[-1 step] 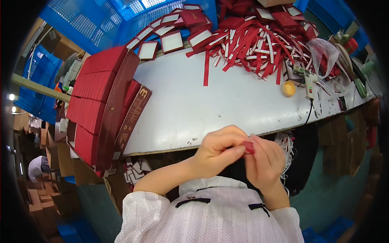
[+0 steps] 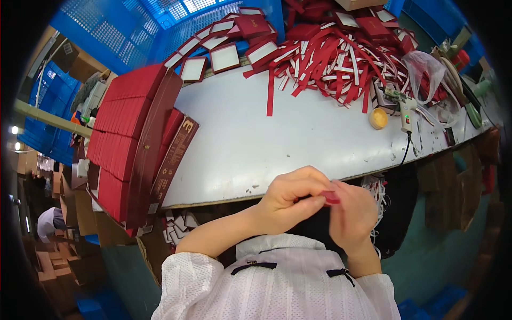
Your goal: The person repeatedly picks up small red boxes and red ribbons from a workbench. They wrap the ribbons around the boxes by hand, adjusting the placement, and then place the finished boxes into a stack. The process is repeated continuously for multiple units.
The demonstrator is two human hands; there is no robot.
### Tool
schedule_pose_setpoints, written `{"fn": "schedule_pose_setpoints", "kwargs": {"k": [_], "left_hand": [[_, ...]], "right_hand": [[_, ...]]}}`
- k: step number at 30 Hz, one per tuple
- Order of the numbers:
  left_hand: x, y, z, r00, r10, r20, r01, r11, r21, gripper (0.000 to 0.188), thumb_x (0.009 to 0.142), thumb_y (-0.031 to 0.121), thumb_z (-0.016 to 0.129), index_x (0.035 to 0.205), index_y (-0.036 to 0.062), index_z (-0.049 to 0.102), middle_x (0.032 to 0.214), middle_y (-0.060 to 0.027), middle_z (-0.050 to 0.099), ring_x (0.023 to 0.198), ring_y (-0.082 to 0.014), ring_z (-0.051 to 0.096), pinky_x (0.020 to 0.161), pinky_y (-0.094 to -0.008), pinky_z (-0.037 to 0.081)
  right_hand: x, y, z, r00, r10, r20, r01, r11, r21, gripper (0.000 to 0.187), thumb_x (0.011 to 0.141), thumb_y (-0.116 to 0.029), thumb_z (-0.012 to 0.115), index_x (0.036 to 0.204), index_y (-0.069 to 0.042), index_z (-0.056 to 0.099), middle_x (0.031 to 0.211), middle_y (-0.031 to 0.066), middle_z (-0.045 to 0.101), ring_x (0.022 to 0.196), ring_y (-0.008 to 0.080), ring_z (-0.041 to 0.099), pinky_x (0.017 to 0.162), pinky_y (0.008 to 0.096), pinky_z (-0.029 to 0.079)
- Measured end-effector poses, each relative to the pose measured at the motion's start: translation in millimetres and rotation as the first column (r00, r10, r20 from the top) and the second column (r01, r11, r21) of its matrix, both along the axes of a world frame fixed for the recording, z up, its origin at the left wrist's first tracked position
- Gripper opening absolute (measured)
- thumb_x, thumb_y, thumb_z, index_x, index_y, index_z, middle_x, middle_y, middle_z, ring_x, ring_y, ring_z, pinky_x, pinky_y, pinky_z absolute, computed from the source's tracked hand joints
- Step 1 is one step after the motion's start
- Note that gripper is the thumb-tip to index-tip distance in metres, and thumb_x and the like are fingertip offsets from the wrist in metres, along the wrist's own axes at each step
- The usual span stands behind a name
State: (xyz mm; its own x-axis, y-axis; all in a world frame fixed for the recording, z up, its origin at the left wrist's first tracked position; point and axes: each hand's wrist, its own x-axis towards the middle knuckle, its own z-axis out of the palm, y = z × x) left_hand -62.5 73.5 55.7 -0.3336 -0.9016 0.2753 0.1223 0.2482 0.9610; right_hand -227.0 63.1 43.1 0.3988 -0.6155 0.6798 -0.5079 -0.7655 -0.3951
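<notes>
My left hand (image 2: 293,197) is closed, thumb and forefinger pinching a small red strip (image 2: 331,197) just off the table's front edge. Close beside it, my right hand (image 2: 353,216) reaches the strip's other side; motion smears its fingers, so their grip cannot be made out. Part of the strip is hidden by the fingers. At the back of the white table (image 2: 240,138) lies a tangled heap of red strips with white backing (image 2: 341,64). One strip (image 2: 270,93) hangs out of the heap toward me.
On the left a dark red carton (image 2: 154,144) holds tightly packed red pieces (image 2: 120,138). Several open red boxes (image 2: 224,57) line the back, before a blue crate (image 2: 112,32). A glue gun (image 2: 407,113) and yellow round tub (image 2: 378,118) sit at right. Another person (image 2: 49,221) is far left.
My right hand has moved slightly and is now blurred. The red strip between my hands has shifted a little right and shows a different angle. The view has moved slightly.
</notes>
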Motion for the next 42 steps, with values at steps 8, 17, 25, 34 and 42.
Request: {"fn": "schedule_pose_setpoints", "kwargs": {"k": [8, 17, 25, 34, 42], "left_hand": [[75, -177, -90, 0.568, 0.747, 0.345, -0.589, 0.662, -0.464, 0.028, 0.073, 0.009, 0.052, 0.099, -0.0014, 0.050, 0.100, -0.0150, 0.051, 0.098, -0.0229, 0.045, 0.084, -0.0313, 0.034], [117, -230, -90, 0.515, 0.733, 0.445, -0.763, 0.628, -0.151, 0.016, 0.079, 0.013, 0.048, 0.084, -0.0013, 0.051, 0.092, -0.0118, 0.054, 0.092, -0.0198, 0.050, 0.079, -0.0291, 0.038], [50, -66, -38, 0.640, 0.296, -0.710, 0.074, 0.895, 0.440, 0.029, 0.087, 0.024, 0.033, 0.101, 0.0018, 0.044, 0.102, -0.0122, 0.052, 0.095, -0.0223, 0.051, 0.085, -0.0379, 0.040], [30, 2, -57, 0.647, 0.263, -0.716, 0.312, 0.765, 0.563, 0.037, 0.087, 0.026, 0.032, 0.105, -0.0051, 0.042, 0.101, -0.0106, 0.051, 0.092, -0.0192, 0.052, 0.079, -0.0330, 0.042], [-26, 17, -67, 0.877, 0.283, -0.388, -0.281, 0.958, 0.062, 0.043, 0.075, 0.009, 0.057, 0.113, 0.0010, 0.038, 0.118, -0.0081, 0.039, 0.110, -0.0177, 0.035, 0.092, -0.0320, 0.027]], "right_hand": [[-57, 0, 26, 0.272, 0.073, 0.960, -0.529, 0.844, 0.086, 0.028, 0.088, -0.023, 0.032, 0.066, -0.005, 0.038, 0.058, 0.0084, 0.046, 0.040, 0.0109, 0.041, 0.036, 0.0196, 0.034], [-68, 9, 21, 0.811, -0.168, 0.560, -0.121, 0.889, 0.442, 0.012, 0.072, -0.002, 0.040, 0.065, 0.003, 0.048, 0.060, 0.0156, 0.054, 0.045, 0.0151, 0.049, 0.041, 0.0227, 0.041], [-12, -22, -40, 0.806, -0.084, 0.586, -0.446, 0.564, 0.695, 0.016, 0.081, -0.002, 0.040, 0.074, 0.004, 0.053, 0.069, 0.0083, 0.056, 0.055, 0.0106, 0.050, 0.054, 0.0207, 0.041], [-7, -44, -16, 0.701, -0.270, 0.660, -0.545, 0.393, 0.741, 0.015, 0.071, -0.002, 0.056, 0.082, -0.001, 0.046, 0.073, 0.0047, 0.054, 0.063, 0.0064, 0.050, 0.057, 0.0192, 0.041], [22, -27, -40, 0.508, -0.503, 0.699, -0.561, 0.422, 0.712, 0.011, 0.076, -0.005, 0.056, 0.081, -0.002, 0.046, 0.071, 0.0020, 0.053, 0.063, 0.0046, 0.049, 0.058, 0.0168, 0.040]]}}
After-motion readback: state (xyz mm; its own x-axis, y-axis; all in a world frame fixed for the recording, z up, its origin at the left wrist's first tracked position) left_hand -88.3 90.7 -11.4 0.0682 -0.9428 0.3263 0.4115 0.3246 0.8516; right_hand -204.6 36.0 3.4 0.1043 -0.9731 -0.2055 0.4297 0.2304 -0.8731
